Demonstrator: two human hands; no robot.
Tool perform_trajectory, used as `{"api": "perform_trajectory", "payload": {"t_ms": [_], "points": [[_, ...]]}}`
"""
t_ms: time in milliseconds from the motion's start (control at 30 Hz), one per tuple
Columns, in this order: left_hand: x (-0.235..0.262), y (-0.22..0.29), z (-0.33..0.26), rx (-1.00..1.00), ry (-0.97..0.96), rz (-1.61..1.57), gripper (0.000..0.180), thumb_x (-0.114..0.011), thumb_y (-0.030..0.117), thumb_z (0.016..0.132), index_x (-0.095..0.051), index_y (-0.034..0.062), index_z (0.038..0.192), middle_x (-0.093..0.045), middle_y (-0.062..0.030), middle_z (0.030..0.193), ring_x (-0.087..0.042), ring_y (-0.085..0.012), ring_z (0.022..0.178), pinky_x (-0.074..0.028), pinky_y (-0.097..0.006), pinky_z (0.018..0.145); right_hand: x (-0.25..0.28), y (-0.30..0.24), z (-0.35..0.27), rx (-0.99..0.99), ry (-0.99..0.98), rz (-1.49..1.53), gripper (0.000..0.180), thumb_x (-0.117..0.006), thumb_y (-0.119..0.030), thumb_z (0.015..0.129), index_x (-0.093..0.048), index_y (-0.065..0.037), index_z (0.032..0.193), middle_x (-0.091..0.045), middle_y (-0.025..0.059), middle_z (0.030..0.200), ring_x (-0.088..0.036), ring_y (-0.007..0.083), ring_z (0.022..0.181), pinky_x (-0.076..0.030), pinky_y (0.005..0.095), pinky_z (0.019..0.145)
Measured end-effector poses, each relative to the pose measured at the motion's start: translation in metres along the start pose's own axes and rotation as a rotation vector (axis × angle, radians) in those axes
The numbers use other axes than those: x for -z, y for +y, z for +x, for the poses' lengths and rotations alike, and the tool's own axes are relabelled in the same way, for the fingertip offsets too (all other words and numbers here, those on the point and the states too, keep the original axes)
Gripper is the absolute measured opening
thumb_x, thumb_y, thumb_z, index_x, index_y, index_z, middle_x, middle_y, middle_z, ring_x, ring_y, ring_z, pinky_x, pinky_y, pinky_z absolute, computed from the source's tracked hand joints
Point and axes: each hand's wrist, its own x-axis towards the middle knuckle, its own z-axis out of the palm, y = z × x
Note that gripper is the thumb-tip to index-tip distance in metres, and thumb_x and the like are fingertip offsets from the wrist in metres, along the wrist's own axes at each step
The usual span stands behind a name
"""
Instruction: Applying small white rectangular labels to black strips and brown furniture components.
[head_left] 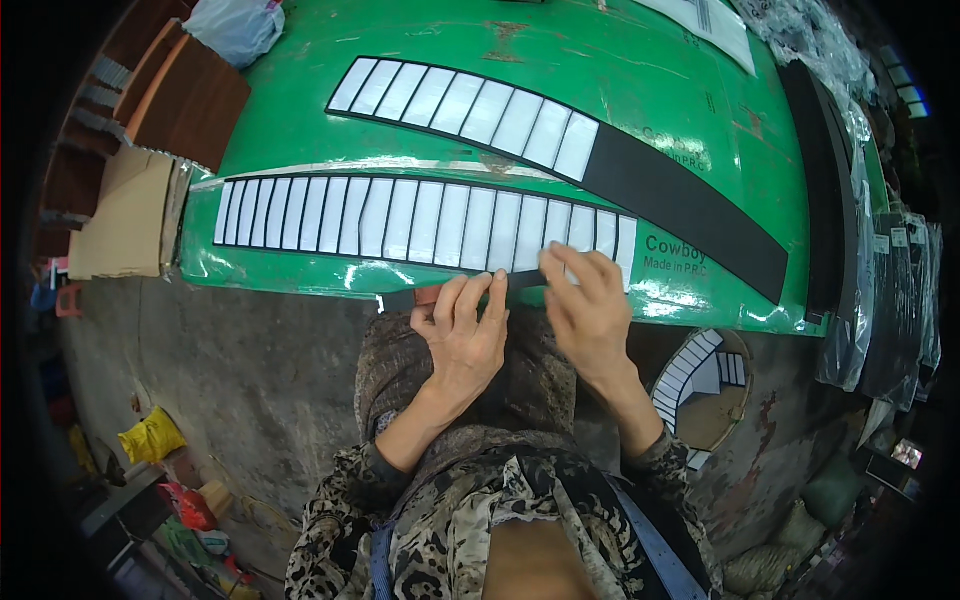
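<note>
At the table's front edge a thin black strip (pixel 525 279) runs between my two hands. My left hand (pixel 463 325) holds the strip, its fingers bent over it, with a small reddish-brown piece (pixel 428 295) beside the fingertips. My right hand (pixel 592 312), slightly blurred, pinches near the strip's right end. Just beyond my hands lies a long black strip with white rectangular pieces (pixel 400 218) in a row along it. Farther back, a second black strip (pixel 690 205) lies slanted, white pieces covering its left part and its right part bare.
The green table (pixel 290 275) carries these strips. Brown blocks (pixel 190 100) and a cardboard box (pixel 125 215) stand at the left. Black panels in clear plastic (pixel 885 300) are at the right. A round container (pixel 715 420) with white-pieced strips sits below the table's right side; a yellow bag (pixel 152 435) lies lower left.
</note>
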Motion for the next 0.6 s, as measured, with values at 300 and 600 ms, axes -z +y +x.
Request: {"api": "perform_trajectory", "payload": {"t_ms": [300,600], "points": [[-0.003,0.0,-0.013,-0.045,0.041,0.047,0.041,-0.066,0.01,0.074,-0.063,0.0073,0.115,-0.051,-0.0023,0.116,-0.043,-0.02,0.111,-0.024,-0.041,0.087,-0.007,-0.014,-0.018,0.132,-0.165,-0.181,0.04,-0.058,-0.007,0.075,-0.063,-0.008,0.115,-0.057,0.004,0.125,-0.051,0.0305,0.11,-0.035,0.0557,0.09],[-0.007,-0.008,0.0,-0.063,0.073,0.061,0.042,-0.066,0.009,0.072,-0.063,0.0077,0.114,-0.052,-0.0012,0.111,-0.044,-0.0187,0.108,-0.025,-0.04,0.086,-0.009,-0.007,-0.023,-0.138,-0.131,-0.078,0.055,-0.057,0.001,0.074,-0.052,-0.006,0.128,-0.049,0.0068,0.136,-0.043,0.0353,0.122,-0.03,0.0627,0.092]]}}
